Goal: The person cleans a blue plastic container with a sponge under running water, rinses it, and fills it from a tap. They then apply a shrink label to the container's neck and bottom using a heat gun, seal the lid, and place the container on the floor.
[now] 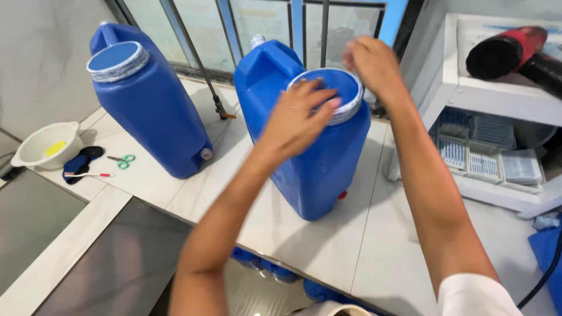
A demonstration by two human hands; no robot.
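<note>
Blue jerrycan [316, 169] standing upright on white table [351, 234], wide blue cap [335, 93] on top. Left hand [295, 120] lying spread across cap; right hand [374, 64] pinching its far rim. Left of jerrycan: second blue jerrycan [146, 99], scissors [122, 160], white bowl [44, 143]. Right: white shelf [497, 93] bearing red tool [506, 50].

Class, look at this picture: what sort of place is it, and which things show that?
Probably a small workshop or utility room: two blue jerrycans on a tiled counter, and a red power tool on a white shelf.
</note>
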